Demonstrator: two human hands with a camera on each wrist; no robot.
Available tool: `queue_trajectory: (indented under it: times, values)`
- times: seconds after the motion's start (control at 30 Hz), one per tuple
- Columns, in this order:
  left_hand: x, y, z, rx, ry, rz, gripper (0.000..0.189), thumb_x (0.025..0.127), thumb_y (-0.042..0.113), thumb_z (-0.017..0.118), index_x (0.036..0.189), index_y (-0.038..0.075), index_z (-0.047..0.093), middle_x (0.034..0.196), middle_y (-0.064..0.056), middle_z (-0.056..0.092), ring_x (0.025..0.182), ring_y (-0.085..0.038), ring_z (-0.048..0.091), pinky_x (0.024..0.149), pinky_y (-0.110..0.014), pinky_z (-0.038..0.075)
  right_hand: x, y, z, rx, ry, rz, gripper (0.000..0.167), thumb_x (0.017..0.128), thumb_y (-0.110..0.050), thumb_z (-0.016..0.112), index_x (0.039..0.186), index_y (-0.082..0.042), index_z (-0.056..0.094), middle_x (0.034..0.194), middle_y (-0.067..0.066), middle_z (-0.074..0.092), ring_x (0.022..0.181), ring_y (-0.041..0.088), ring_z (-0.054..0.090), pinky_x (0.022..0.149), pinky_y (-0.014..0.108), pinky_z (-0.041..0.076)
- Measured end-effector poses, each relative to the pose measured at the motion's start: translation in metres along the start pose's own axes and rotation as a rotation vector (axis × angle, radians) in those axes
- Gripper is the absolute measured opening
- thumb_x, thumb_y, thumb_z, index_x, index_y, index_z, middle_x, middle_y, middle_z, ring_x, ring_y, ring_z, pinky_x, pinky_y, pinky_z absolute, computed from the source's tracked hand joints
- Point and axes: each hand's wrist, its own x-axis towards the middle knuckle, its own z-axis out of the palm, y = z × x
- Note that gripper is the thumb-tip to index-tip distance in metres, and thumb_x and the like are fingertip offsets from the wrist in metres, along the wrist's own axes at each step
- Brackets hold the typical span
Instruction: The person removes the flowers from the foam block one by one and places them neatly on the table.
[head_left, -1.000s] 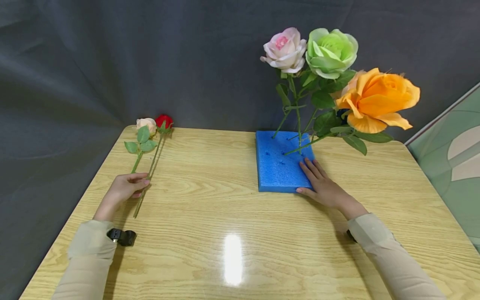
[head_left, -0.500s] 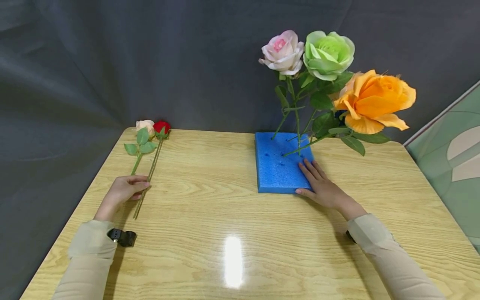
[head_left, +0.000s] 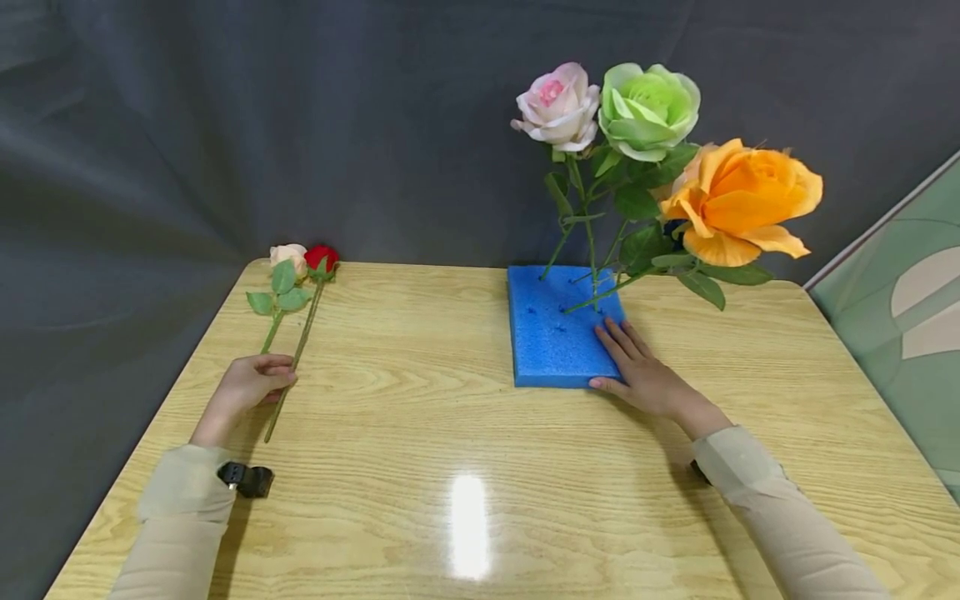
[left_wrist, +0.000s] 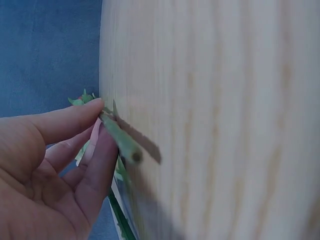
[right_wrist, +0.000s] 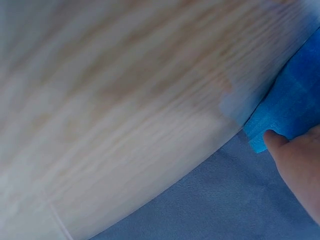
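My left hand (head_left: 251,385) pinches the stem of a red rose (head_left: 321,261) between thumb and fingers; in the left wrist view the cut end of the stem (left_wrist: 122,137) points toward the camera. Beside it a pale peach rose (head_left: 289,258) with green leaves lies on the table, its lower stem hidden behind the hand. My right hand (head_left: 651,379) rests with spread, straight fingers on the right front corner of a blue foam block (head_left: 562,354). In the right wrist view the thumb (right_wrist: 276,140) lies against the foam's side.
Stuck in the foam are a pink-white rose (head_left: 558,108), a green rose (head_left: 649,112) and a large orange rose (head_left: 742,204) leaning right, with more blooms partly hidden behind. A dark cloth (head_left: 390,133) hangs behind the wooden table (head_left: 390,467).
The red rose's bloom has shifted slightly down and left, its stem staying in my left hand's pinch. My right hand stays on the foam; the whole view has shifted slightly.
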Motion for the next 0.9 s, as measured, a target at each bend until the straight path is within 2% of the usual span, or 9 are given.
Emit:
queue_trajectory:
  times: [0.1, 0.2, 0.27, 0.33, 0.4, 0.53, 0.63, 0.77, 0.9]
  values:
    - [0.0, -0.001, 0.001, -0.027, 0.001, 0.009, 0.051, 0.095, 0.012, 0.058, 0.136, -0.013, 0.042, 0.112, -0.019, 0.065, 0.073, 0.011, 0.055, 0.068, -0.018, 0.056, 0.001, 0.0, -0.001, 0.002, -0.003, -0.005, 0.084, 0.096, -0.048, 0.05, 0.154, -0.006, 0.006, 0.161, 0.021, -0.002, 0.147, 0.044, -0.005, 0.113, 0.067, 0.016]
    - [0.0, -0.001, 0.0, -0.061, -0.004, 0.01, 0.051, 0.095, 0.01, 0.058, 0.136, -0.014, 0.041, 0.097, 0.0, 0.067, 0.072, 0.012, 0.055, 0.067, -0.016, 0.055, 0.001, 0.0, -0.001, 0.003, -0.005, -0.007, 0.084, 0.096, -0.047, 0.05, 0.154, -0.006, 0.006, 0.161, 0.021, -0.002, 0.147, 0.044, -0.005, 0.113, 0.067, 0.016]
    - [0.0, -0.002, -0.001, -0.075, -0.004, 0.012, 0.051, 0.095, 0.009, 0.057, 0.136, -0.014, 0.041, 0.093, 0.009, 0.065, 0.072, 0.013, 0.056, 0.067, -0.015, 0.055, 0.001, 0.0, 0.0, 0.001, -0.006, -0.007, 0.083, 0.096, -0.046, 0.05, 0.154, -0.006, 0.006, 0.161, 0.021, -0.002, 0.147, 0.044, -0.005, 0.113, 0.067, 0.016]
    - [0.0, -0.001, -0.001, -0.069, 0.008, 0.019, 0.05, 0.095, 0.009, 0.057, 0.137, -0.014, 0.041, 0.096, 0.003, 0.067, 0.071, 0.012, 0.056, 0.065, -0.015, 0.054, 0.001, 0.0, 0.0, 0.004, -0.004, -0.01, 0.083, 0.096, -0.046, 0.051, 0.154, -0.006, 0.006, 0.161, 0.021, -0.002, 0.147, 0.044, -0.005, 0.113, 0.067, 0.016]
    - [-0.001, 0.001, -0.001, -0.055, 0.023, 0.034, 0.049, 0.096, 0.009, 0.056, 0.137, -0.013, 0.041, 0.106, -0.012, 0.068, 0.071, 0.013, 0.055, 0.065, -0.015, 0.054, 0.0, 0.0, 0.0, 0.005, 0.002, -0.019, 0.084, 0.096, -0.045, 0.052, 0.154, -0.006, 0.007, 0.16, 0.021, -0.001, 0.147, 0.044, -0.004, 0.113, 0.067, 0.018]
    - [-0.002, 0.01, 0.001, -0.033, 0.064, 0.076, 0.049, 0.097, 0.012, 0.055, 0.138, -0.01, 0.042, 0.128, -0.032, 0.054, 0.073, 0.011, 0.055, 0.066, -0.016, 0.054, -0.001, -0.001, 0.0, 0.008, 0.011, -0.037, 0.085, 0.094, -0.043, 0.056, 0.154, -0.005, 0.008, 0.16, 0.023, 0.001, 0.146, 0.045, -0.002, 0.111, 0.068, 0.02]
    - [-0.004, 0.023, 0.005, -0.045, 0.081, 0.109, 0.048, 0.097, 0.013, 0.055, 0.138, -0.009, 0.043, 0.129, -0.033, 0.051, 0.074, 0.011, 0.054, 0.067, -0.015, 0.053, -0.001, -0.001, 0.0, 0.008, 0.007, -0.036, 0.086, 0.094, -0.042, 0.056, 0.154, -0.005, 0.008, 0.16, 0.023, 0.0, 0.146, 0.045, -0.002, 0.112, 0.067, 0.02]
    - [-0.004, 0.044, 0.019, -0.092, 0.07, 0.161, 0.046, 0.096, 0.011, 0.055, 0.137, -0.007, 0.045, 0.128, -0.031, 0.053, 0.077, 0.011, 0.054, 0.069, -0.014, 0.052, -0.001, -0.002, -0.001, 0.011, 0.003, -0.026, 0.085, 0.095, -0.043, 0.055, 0.154, -0.005, 0.008, 0.16, 0.022, -0.001, 0.146, 0.045, -0.004, 0.113, 0.067, 0.018]
    - [-0.003, 0.065, 0.041, -0.14, 0.01, 0.192, 0.046, 0.096, 0.012, 0.056, 0.138, -0.003, 0.046, 0.129, -0.028, 0.054, 0.091, -0.003, 0.06, 0.078, -0.019, 0.054, -0.002, -0.003, -0.002, 0.023, 0.011, -0.027, 0.084, 0.095, -0.044, 0.054, 0.154, -0.004, 0.009, 0.16, 0.022, 0.0, 0.147, 0.044, -0.004, 0.113, 0.067, 0.017]
